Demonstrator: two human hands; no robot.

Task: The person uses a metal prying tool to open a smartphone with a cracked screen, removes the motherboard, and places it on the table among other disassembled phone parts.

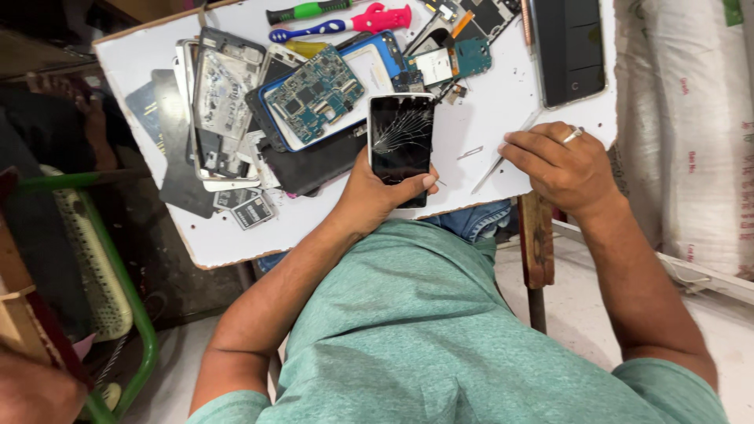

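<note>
1. Left hand [375, 194] grips a black smartphone with a cracked glass screen [401, 140]; thumb across the phone's lower edge, fingers behind it, screen facing up.
2. The cracked phone sits over the near-middle of the white tabletop board [487, 110]; cannot tell whether its far end rests on the board.
3. Right hand [559, 161] is closed around a thin silver metal tool [503, 157], fingers curled, palm down on the board, right of the cracked phone and apart from it.
4. The tool's tip points toward the cracked phone and lies on the board; a short end sticks out past the knuckles.
5. Just beyond the cracked phone: a blue phone frame carrying a green circuit board [318, 94], touching or nearly touching the phone's top left corner.
6. Left of the cracked phone: a stack of grey stripped phone housings [224, 106] and a small battery [253, 210] near the board's edge.
7. Far beyond the cracked phone: screwdrivers with green, blue and pink handles [338, 20].
8. Right and beyond the cracked phone: a dark intact phone lying flat [569, 49].
9. Small loose metal bit [470, 152] lies between the cracked phone and the right hand.
</note>
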